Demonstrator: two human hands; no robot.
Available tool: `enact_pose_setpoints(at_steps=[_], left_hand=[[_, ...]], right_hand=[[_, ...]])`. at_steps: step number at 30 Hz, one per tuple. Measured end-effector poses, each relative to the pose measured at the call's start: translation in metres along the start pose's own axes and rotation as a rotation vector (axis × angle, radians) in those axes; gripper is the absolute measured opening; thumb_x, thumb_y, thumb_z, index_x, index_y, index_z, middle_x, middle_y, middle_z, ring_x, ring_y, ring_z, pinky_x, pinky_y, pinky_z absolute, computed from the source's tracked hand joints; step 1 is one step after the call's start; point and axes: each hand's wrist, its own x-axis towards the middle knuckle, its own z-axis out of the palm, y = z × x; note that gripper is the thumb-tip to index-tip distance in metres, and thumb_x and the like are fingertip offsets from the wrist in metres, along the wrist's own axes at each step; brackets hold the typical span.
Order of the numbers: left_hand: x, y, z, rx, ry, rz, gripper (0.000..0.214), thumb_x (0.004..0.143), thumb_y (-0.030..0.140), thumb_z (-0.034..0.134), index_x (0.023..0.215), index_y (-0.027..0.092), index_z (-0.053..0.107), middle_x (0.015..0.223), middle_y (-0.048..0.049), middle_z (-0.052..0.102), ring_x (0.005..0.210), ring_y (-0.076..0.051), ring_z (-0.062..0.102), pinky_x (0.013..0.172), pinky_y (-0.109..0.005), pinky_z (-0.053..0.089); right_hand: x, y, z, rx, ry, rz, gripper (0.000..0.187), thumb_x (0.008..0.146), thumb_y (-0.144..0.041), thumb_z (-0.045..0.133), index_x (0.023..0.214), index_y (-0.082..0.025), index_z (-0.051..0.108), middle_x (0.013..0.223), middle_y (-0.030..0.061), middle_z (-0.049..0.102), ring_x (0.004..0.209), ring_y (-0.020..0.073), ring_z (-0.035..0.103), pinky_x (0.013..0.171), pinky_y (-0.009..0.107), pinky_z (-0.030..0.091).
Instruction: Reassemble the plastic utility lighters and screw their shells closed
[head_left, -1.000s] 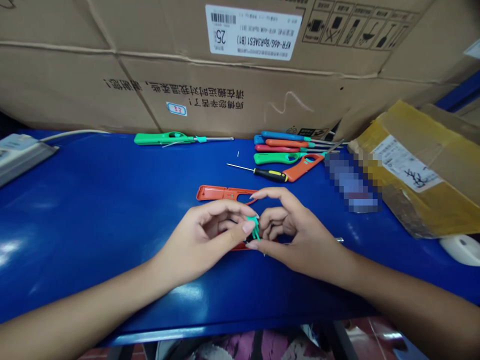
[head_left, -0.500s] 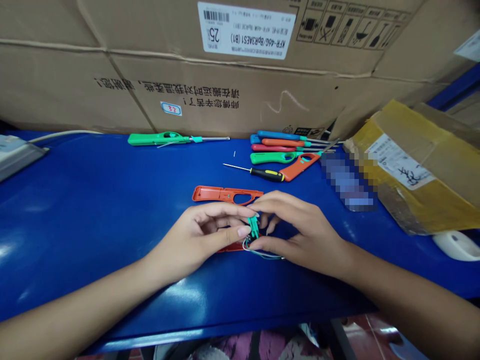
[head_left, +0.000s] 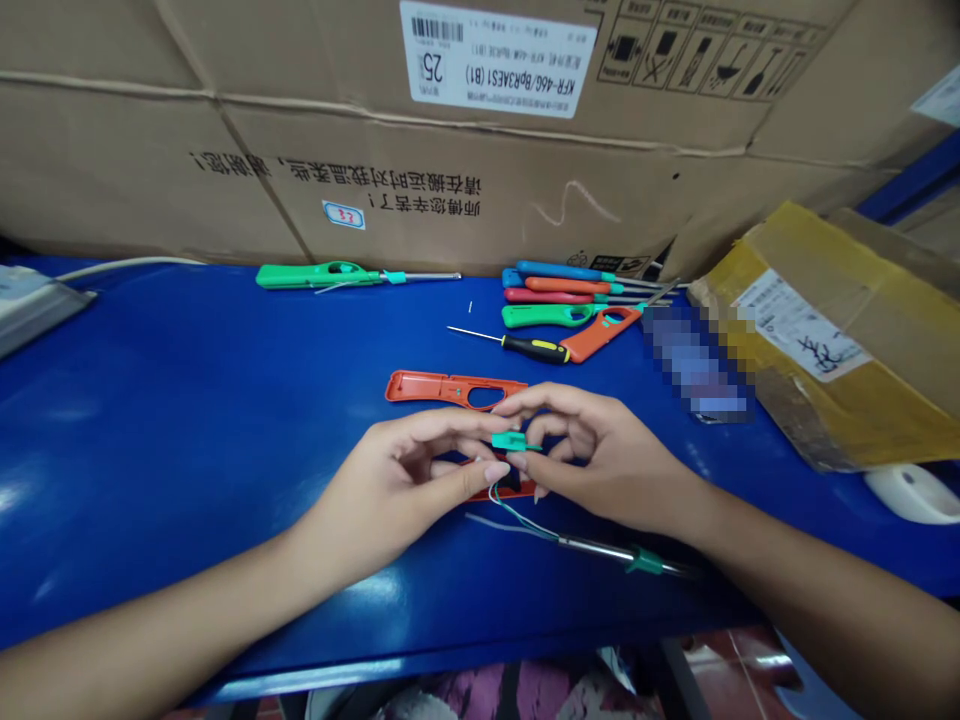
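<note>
My left hand (head_left: 420, 465) and my right hand (head_left: 600, 445) meet at the middle of the table, fingers bent. Between their fingertips is a small green plastic trigger piece (head_left: 510, 440), lying level. Thin white and green wires (head_left: 525, 522) run from below my left thumb to a metal lighter tube (head_left: 600, 548) with a green collar, on the table below my right hand. An orange lighter shell half (head_left: 424, 387) lies just beyond my fingers. Another orange shell part (head_left: 487, 492) sits beneath them, mostly covered.
Behind are a black-and-yellow screwdriver (head_left: 534, 348), several stick lighters (head_left: 559, 285) and a green lighter (head_left: 300, 277). A big cardboard box (head_left: 360, 150) stands along the back. To the right lie a taped carton (head_left: 847, 350), a blurred-out object (head_left: 697, 370) and a white mouse (head_left: 911, 493).
The green trigger piece has turned from upright to level between my fingertips. My right hand has shifted slightly, and more of the metal tube and wires shows below it.
</note>
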Motion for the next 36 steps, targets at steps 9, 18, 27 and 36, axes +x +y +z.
enact_pose_setpoints(at_steps=[9,18,27,36], left_hand=[[0.004,-0.008,-0.009,0.167,0.162,0.075,0.023,0.083,0.029,0.08,0.105,0.022,0.078,0.101,-0.0024,0.079,0.085,-0.012,0.071,0.08,-0.02,0.06],[0.005,-0.013,-0.014,0.403,0.174,0.156,0.012,0.089,0.03,0.074,0.098,0.025,0.079,0.094,0.0017,0.081,0.083,-0.012,0.074,0.074,-0.017,0.059],[0.006,-0.008,-0.027,0.869,0.007,0.732,0.009,0.094,0.013,0.067,0.101,0.014,0.073,0.096,-0.0038,0.078,0.09,-0.011,0.073,0.088,-0.017,0.056],[0.009,-0.005,-0.03,0.85,0.086,0.667,0.008,0.091,0.018,0.071,0.097,0.017,0.076,0.092,-0.0014,0.079,0.083,-0.011,0.074,0.08,-0.016,0.057]], right_hand=[[0.002,-0.009,-0.012,0.202,0.052,-0.01,0.027,0.094,-0.028,0.065,0.119,-0.024,0.057,0.097,0.0002,0.06,0.081,0.0122,0.07,0.069,0.027,0.065],[0.003,-0.006,-0.018,0.204,0.109,-0.035,0.033,0.086,-0.027,0.077,0.116,-0.022,0.064,0.091,-0.0015,0.065,0.064,0.0044,0.054,0.052,0.013,0.049],[-0.007,-0.017,-0.011,0.35,-0.232,0.335,0.038,0.076,-0.034,0.086,0.091,-0.02,0.054,0.076,0.0019,0.074,0.076,0.0131,0.073,0.073,0.024,0.058],[-0.007,-0.018,-0.013,0.028,-0.298,0.253,0.021,0.097,-0.029,0.06,0.116,-0.021,0.063,0.071,-0.0054,0.055,0.059,0.0074,0.057,0.053,0.018,0.05]])
